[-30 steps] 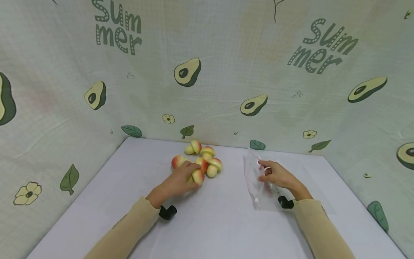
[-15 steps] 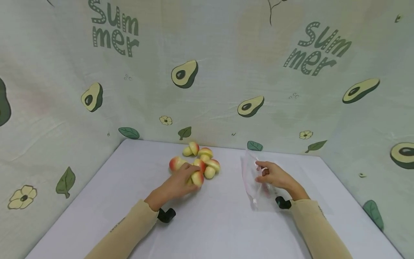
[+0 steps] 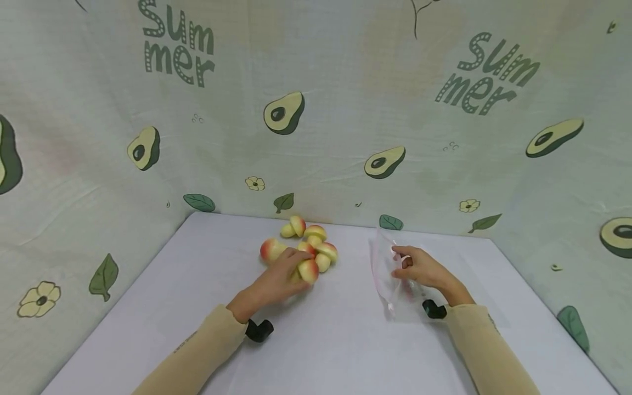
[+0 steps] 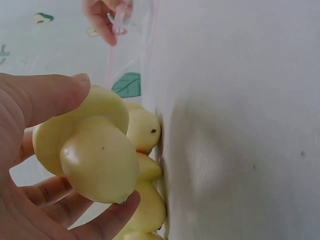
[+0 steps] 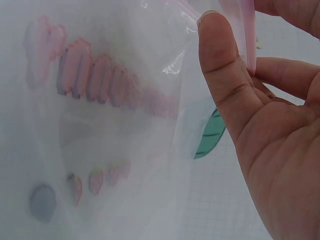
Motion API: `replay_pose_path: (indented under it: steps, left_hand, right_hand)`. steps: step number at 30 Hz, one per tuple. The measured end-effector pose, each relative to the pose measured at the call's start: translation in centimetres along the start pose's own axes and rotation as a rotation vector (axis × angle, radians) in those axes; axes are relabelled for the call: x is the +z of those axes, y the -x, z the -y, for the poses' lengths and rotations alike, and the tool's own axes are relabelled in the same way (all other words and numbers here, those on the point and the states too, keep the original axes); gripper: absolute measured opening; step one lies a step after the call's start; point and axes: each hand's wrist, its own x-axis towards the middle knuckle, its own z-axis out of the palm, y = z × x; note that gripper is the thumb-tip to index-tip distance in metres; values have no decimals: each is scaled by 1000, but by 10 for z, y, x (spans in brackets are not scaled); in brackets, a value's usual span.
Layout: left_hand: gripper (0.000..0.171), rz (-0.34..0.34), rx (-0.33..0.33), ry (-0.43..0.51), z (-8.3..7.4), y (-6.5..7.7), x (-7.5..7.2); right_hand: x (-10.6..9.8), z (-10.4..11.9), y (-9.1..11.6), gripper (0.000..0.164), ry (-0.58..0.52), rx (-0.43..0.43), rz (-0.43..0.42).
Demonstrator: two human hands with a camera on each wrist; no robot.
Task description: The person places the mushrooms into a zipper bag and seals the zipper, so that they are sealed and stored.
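My left hand (image 3: 278, 281) holds a yellow toy mushroom (image 4: 100, 155) with a red-tinged cap, thumb on one side and fingers curled round the other. In the left wrist view its rounded stem faces the camera and it hangs a little off the table. Several similar mushrooms (image 3: 323, 262) lie clustered just behind it, partly hidden by the hand. Over on the right, my right hand (image 3: 423, 270) pinches the pink-edged mouth of a clear plastic zip bag (image 5: 120, 135). Pink lettering and small strawberry-like prints mark the bag, which looks flat.
A white table (image 3: 336, 340) carries everything. Behind and at both sides hangs a pale cloth (image 3: 336, 109) printed with avocados, leaves and lettering. Between the mushroom cluster and the bag lies a stretch of bare tabletop. A black wrist camera (image 3: 259, 331) sits below the left hand.
My left hand, gripping the mushroom, has shifted slightly to the right, away from the cluster. The right hand and bag stay nearly still; the head view has swayed a little.
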Motion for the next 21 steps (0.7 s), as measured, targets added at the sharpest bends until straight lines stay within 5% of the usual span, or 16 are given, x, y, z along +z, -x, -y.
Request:
replay_pose_path:
  steps: [13,21]
  left_hand:
    - [57,-9,94,54,-18,-23,22]
    - [58,47,55,119,-34,-48,44]
  right_hand:
    - [3,1,1,75,-19,3,12]
    - [3,4,-2,75,16,12,2]
